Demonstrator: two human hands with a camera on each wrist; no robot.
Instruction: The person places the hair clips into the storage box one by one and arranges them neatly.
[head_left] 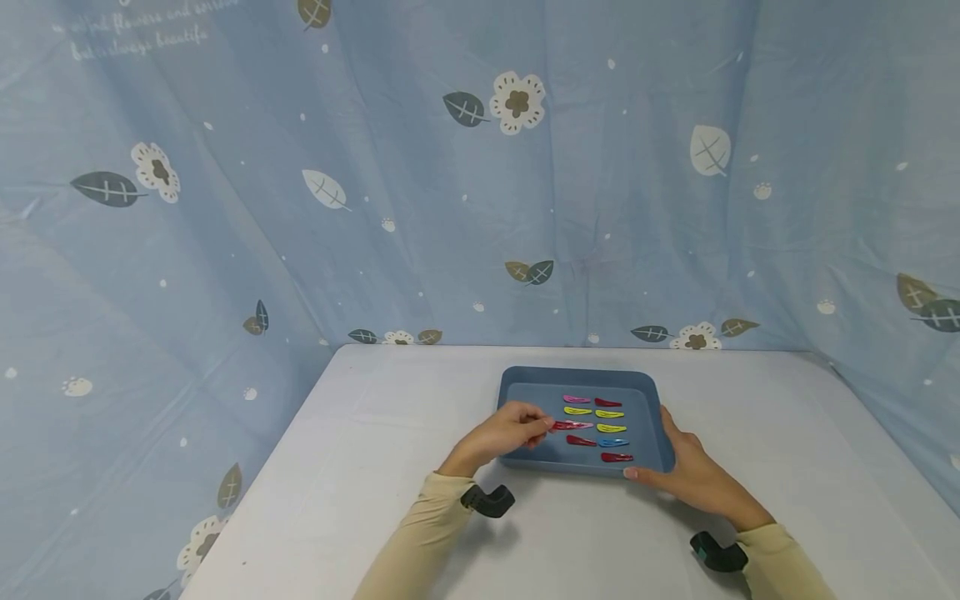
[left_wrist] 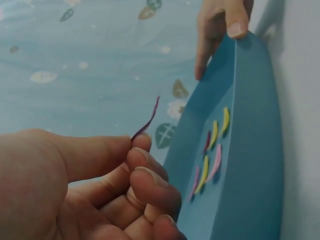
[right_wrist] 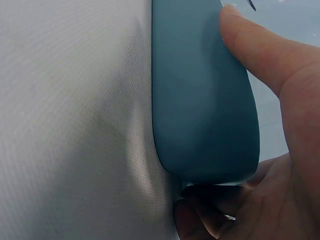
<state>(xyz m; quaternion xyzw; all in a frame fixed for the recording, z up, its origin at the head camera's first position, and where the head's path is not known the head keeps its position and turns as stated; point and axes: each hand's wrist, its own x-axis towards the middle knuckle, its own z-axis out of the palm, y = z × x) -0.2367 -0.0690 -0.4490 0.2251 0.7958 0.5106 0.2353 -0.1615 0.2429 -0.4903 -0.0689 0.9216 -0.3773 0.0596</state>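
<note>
My left hand (head_left: 512, 429) pinches a red hair clip (head_left: 564, 425) between thumb and forefinger, over the left half of a blue tray (head_left: 525, 460). In the left wrist view the pinched clip (left_wrist: 152, 118) looks thin and dark, edge-on, and points up from the fingertips. My right hand (head_left: 693, 471) grips the tray's near right corner, thumb on the front rim and fingers round the side. Two rows of snap clips lie in the tray, among them a pink clip (head_left: 577, 399), a yellow clip (head_left: 609, 414), a blue clip (head_left: 613, 442) and a dark red clip (head_left: 617, 457).
The tray stands on a white-covered table (head_left: 390, 425). Behind and beside the table hangs a blue curtain (head_left: 420, 208) printed with leaves and flowers. Each wrist carries a black camera mount, such as the left mount (head_left: 489, 502).
</note>
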